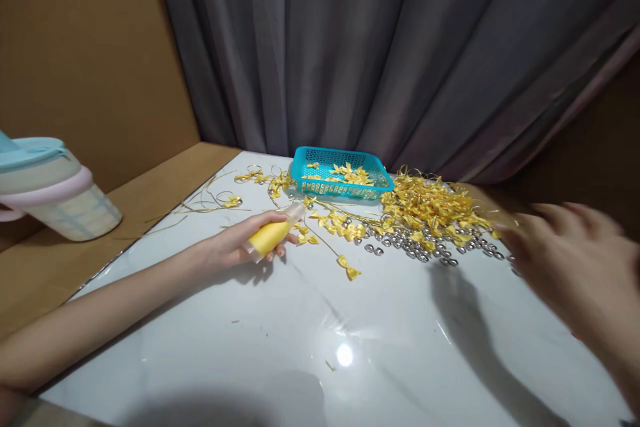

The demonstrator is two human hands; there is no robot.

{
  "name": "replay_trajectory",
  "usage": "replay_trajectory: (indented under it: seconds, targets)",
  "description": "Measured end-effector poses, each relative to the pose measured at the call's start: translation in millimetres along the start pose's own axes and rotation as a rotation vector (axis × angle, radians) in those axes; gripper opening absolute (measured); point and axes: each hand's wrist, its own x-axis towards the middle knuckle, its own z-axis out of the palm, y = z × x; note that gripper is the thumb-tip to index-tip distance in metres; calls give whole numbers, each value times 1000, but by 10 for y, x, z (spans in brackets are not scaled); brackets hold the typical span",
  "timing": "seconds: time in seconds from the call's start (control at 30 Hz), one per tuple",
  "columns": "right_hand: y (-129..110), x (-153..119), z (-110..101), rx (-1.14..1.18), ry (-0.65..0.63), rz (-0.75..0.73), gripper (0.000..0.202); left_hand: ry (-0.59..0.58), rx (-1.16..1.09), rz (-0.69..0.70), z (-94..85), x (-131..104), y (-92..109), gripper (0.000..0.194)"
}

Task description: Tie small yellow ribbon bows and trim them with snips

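Note:
My left hand [233, 240] is closed around a yellow roll in clear plastic [270, 238], held just over the white tabletop [300, 327]. Past its fingertips lie small yellow ribbon bows [349, 267], one with a thin golden tie reaching up to the left. On the right, my right hand [580, 267] is raised over the table and smeared by motion. Its fingers are too blurred to show whether they hold anything. Nearest to it are a heap of yellow bows with golden ties [430, 203] and scattered silver metal pieces [420, 245].
A turquoise basket [345, 192] with yellow bows inside stands at the back. Loose golden ties [210, 197] lie at the far left edge. A tumbler with a light blue lid [55, 193] stands left, by a cardboard wall [90, 47]. A grey curtain [340, 47] hangs behind.

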Motion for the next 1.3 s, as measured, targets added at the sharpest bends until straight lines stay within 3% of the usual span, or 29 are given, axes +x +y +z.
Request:
replay_trajectory:
  seconds: [0.03, 0.13, 0.2, 0.27, 0.33, 0.4, 0.53, 0.67, 0.77, 0.97, 1.3]
  targets:
    - [-278, 39, 10, 204, -53, -44, 25, -26, -4, 3, 17, -13, -7, 27]
    - [-1130, 53, 14, 848, -520, -166, 43, -100, -41, 13, 81, -66, -19, 27]
    - [-1583, 14, 40, 1176, -740, -217, 50, -119, -53, 8, 127, -108, -16, 30]
    - [-1883, -14, 85, 1385, -929, -200, 55, -146, -26, 23, 163, -141, -8, 33]
    - [-2037, -8, 120, 1533, -1086, -163, 51, -183, 31, 50, 180, -152, -1, 35]
    - [-2075, 27, 127, 1585, -1162, -113, 39, -202, 86, 66, 176, -141, -3, 34]
    - [-1971, 110, 80, 1461, -1181, -73, 21, -212, 122, 37, 151, -96, -36, 28]
    - [-1884, 131, 29, 1374, -1325, -166, 29, -215, 103, 6, 145, -84, -67, 26]
    - [-1889, 126, 12, 1375, -1348, -215, 33, -201, 84, -25, 154, -92, -69, 25]
    - [-1884, 139, 20, 1652, -1355, -145, 33, -197, 255, -15, 205, -109, -73, 30]
    - [-1835, 165, 21, 1945, -1426, 6, 27, -186, 587, -81, 234, -135, -186, 67]
